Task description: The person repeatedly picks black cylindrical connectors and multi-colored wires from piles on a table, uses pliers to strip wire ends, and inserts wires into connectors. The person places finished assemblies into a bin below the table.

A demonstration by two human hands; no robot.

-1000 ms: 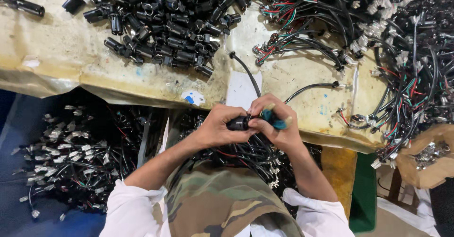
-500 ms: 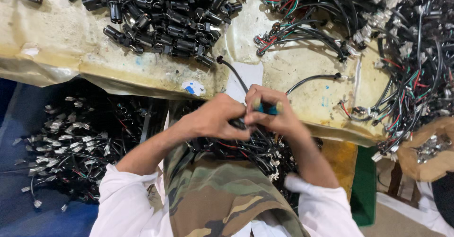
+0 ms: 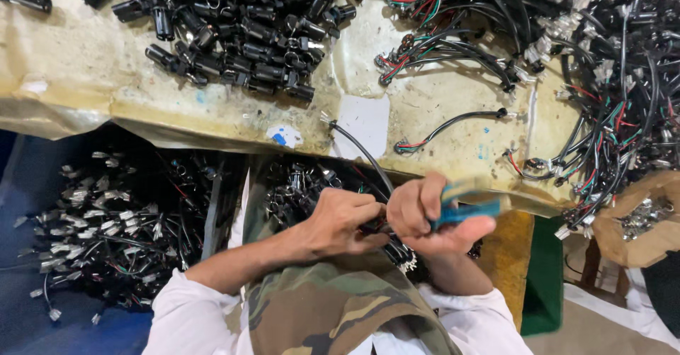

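Head view: we are gripping a blue tool [image 3: 464, 212] in our right hand [image 3: 425, 217] and pinching a black cable [image 3: 361, 153] in our left hand [image 3: 343, 220], just below the table edge [image 3: 212, 125], where black connectors [image 3: 234, 29] are lying heaped.

Bright overhead light, slight motion blur

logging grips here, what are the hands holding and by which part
The right hand grips a blue tool by its handle. The left hand pinches a black cable near its lower end; the exact spot is hidden.
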